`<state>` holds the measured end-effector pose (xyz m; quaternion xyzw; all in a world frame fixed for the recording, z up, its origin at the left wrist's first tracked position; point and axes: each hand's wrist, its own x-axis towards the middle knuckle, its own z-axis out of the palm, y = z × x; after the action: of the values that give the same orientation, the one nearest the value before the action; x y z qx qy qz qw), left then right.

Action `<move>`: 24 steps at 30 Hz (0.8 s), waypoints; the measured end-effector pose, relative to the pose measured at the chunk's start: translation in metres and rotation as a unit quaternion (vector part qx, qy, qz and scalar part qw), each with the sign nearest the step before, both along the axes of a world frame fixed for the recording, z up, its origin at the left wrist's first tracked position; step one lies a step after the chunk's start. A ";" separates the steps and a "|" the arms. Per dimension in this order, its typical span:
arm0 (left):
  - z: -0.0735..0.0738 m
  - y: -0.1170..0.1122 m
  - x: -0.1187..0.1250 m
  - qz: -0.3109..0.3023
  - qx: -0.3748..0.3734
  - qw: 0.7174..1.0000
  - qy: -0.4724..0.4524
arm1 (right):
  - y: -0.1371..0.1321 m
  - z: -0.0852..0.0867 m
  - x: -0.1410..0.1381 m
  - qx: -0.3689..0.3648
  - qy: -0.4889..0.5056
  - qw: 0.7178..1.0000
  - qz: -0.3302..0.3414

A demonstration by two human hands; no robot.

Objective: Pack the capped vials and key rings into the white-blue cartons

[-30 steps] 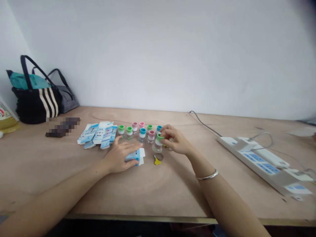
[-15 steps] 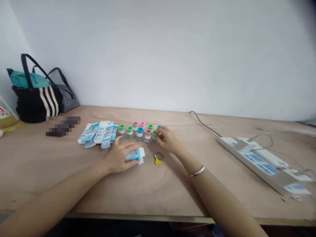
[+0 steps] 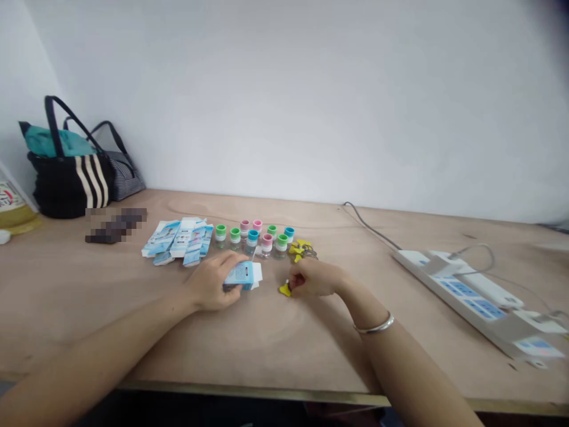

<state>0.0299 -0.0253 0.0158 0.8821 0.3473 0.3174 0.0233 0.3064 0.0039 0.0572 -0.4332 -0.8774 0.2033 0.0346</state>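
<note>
My left hand is closed round a small blue and white box on the wooden table. My right hand lies just right of it, fingers pinched on a small yellow tool that touches the tabletop. Behind both hands stand several little glass vials with green, pink and blue caps. More yellow tools with a metal ring lie at the right end of that row. A silver bangle sits on my right wrist.
Flat blue and white cartons lie left of the vials. A black striped bag stands at the back left, with a yellow bottle at the edge. A white power strip with cables lies at the right.
My right hand set the green-capped vial down in the row, drew back toward me and closed on the yellow tool. My left hand tightened round the box.
</note>
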 end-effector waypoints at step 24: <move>-0.010 0.006 -0.004 0.011 -0.083 0.996 -0.009 | 0.014 0.007 0.012 0.329 0.117 0.909 -0.230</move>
<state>0.0255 -0.0195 0.0062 0.8704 0.3822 0.2955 0.0956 0.3183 0.0180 0.0642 -0.5600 -0.7605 -0.0608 0.3231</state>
